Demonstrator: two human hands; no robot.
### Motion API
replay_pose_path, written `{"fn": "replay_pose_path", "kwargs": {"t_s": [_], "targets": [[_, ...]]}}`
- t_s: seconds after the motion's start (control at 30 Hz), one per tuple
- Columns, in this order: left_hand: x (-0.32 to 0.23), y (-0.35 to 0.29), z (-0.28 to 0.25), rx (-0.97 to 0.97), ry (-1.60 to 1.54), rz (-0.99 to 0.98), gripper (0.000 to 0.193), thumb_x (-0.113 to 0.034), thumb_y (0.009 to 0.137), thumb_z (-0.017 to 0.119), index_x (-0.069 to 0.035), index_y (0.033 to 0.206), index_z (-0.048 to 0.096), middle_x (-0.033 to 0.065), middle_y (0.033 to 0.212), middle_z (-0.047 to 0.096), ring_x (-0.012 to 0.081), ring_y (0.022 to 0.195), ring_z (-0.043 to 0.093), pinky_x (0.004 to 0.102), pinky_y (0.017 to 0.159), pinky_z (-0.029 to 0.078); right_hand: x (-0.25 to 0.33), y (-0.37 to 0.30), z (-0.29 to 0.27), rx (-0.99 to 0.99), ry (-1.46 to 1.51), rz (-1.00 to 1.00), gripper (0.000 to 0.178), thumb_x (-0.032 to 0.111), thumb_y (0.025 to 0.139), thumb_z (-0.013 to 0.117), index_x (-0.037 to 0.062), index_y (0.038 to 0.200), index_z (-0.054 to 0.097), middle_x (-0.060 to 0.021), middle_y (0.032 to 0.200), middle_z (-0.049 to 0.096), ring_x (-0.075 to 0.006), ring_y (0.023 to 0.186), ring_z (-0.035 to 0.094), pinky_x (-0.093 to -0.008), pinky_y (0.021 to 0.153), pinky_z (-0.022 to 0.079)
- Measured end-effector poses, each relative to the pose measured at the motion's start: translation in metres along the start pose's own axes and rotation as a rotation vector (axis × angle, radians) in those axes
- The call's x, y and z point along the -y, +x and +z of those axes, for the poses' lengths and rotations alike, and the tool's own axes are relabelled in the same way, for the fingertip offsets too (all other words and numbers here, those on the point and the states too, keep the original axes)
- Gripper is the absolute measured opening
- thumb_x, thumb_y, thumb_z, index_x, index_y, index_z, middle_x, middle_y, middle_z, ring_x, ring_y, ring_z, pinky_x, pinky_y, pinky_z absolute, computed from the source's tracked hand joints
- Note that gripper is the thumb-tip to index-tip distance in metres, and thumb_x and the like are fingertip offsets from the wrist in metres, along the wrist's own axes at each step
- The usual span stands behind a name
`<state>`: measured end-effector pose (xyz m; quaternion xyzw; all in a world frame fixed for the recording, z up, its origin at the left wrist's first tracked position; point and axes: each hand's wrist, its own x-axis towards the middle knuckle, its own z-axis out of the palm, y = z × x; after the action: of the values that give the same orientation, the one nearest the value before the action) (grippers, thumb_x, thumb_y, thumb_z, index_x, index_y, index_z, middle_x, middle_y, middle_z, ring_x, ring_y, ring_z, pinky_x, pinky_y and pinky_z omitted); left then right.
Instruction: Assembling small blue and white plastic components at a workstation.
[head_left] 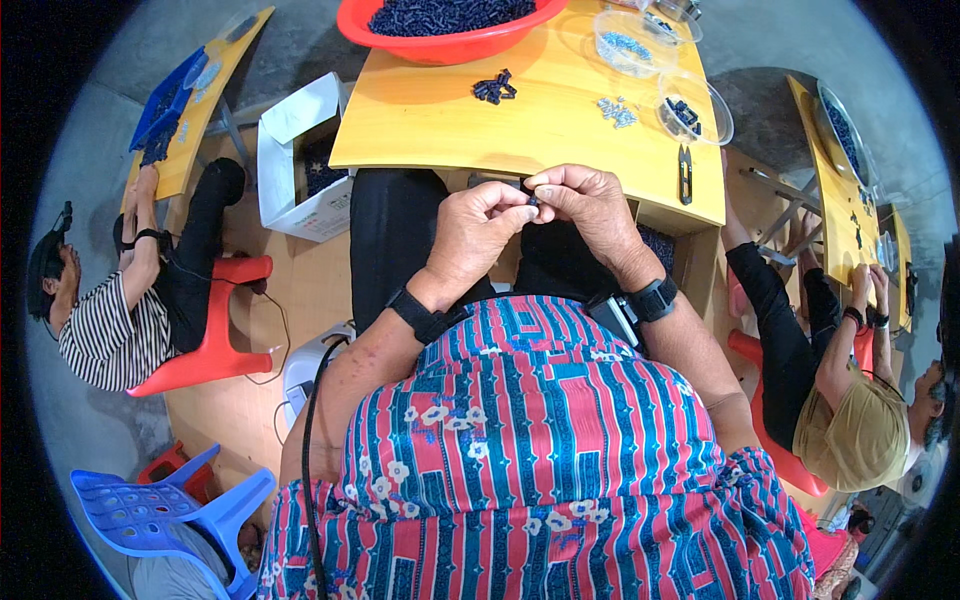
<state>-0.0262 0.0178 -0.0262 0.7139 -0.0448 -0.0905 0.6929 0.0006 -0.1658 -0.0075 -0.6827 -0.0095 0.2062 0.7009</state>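
Observation:
My left hand (pixel 472 232) and my right hand (pixel 590 208) meet above my lap, just off the table's near edge. Thumb and forefinger of each are pinched on one small dark cylindrical piece (pixel 532 199), mostly covered by the fingertips. A loose heap of similar dark pieces (pixel 494 88) lies on the yellow table (pixel 420 125) ahead. To its right is a scatter of small pale parts (pixel 617 112). Close to the right edge lies a pair of black thread snips (pixel 686 175), pointing away from me.
A red basin (pixel 450 46) full of dark pieces stands at the back. Clear plastic tubs (pixel 722 118) line the right side, holding dark and pale parts. A white box (pixel 285 190) sits left of the table. People work at tables on both sides, near a blue chair (pixel 130 495).

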Motion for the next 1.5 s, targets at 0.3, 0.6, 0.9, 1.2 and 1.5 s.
{"fn": "replay_pose_path", "kwargs": {"t_s": [0.3, 0.6, 0.9, 1.2, 1.5], "targets": [[-0.003, -0.004, -0.002, 0.033, 0.065, -0.014, 0.010, -0.009, 0.089, 0.068, 0.000, 0.094, 0.069, 0.0021, 0.083, 0.070, 0.0046, 0.073, 0.060, 0.0198, 0.065, 0.048, 0.000, -0.001, 0.005, 0.000, -0.131, -0.061, 0.014, 0.004, 0.092, 0.063, -0.0030, 0.103, 0.068, -0.0046, 0.085, 0.068, -0.0092, 0.070, 0.062, -0.0218, 0.067, 0.053], [0.002, -0.004, 0.001, 0.012, -0.038, -0.055, 0.009, -0.008, 0.090, 0.067, 0.000, 0.092, 0.068, 0.0018, 0.078, 0.068, 0.0054, 0.070, 0.059, 0.0204, 0.064, 0.049, 0.000, -0.003, 0.005, -0.008, -0.081, -0.029, 0.015, 0.005, 0.092, 0.063, -0.0028, 0.104, 0.068, -0.0048, 0.086, 0.069, -0.0096, 0.070, 0.064, -0.0217, 0.066, 0.054], [0.000, -0.007, 0.002, 0.064, 0.007, -0.065, 0.008, -0.006, 0.091, 0.064, 0.001, 0.092, 0.068, 0.0049, 0.084, 0.071, 0.0061, 0.072, 0.059, 0.0206, 0.066, 0.049, 0.005, -0.013, 0.005, 0.009, -0.250, -0.099, 0.013, 0.005, 0.092, 0.063, -0.0028, 0.101, 0.069, -0.0060, 0.088, 0.069, -0.0104, 0.071, 0.065, -0.0223, 0.065, 0.054], [0.002, -0.006, -0.007, 0.022, -0.117, -0.090, 0.011, -0.006, 0.089, 0.067, 0.003, 0.095, 0.069, 0.0034, 0.082, 0.069, 0.0065, 0.072, 0.061, 0.0203, 0.066, 0.050, -0.013, -0.008, 0.019, -0.051, -0.175, -0.283, 0.016, 0.006, 0.091, 0.064, -0.0022, 0.103, 0.071, -0.0072, 0.083, 0.068, -0.0090, 0.067, 0.065, -0.0212, 0.061, 0.053], [0.001, -0.009, -0.012, 0.047, 0.101, -0.113, 0.010, -0.001, 0.091, 0.060, 0.003, 0.098, 0.068, 0.0036, 0.087, 0.068, 0.0091, 0.079, 0.063, 0.0220, 0.073, 0.051, -0.021, -0.009, 0.026, -0.062, 0.034, -0.233, 0.012, 0.008, 0.089, 0.068, -0.0015, 0.094, 0.072, -0.0061, 0.078, 0.069, -0.0088, 0.064, 0.064, -0.0224, 0.058, 0.052]]}}
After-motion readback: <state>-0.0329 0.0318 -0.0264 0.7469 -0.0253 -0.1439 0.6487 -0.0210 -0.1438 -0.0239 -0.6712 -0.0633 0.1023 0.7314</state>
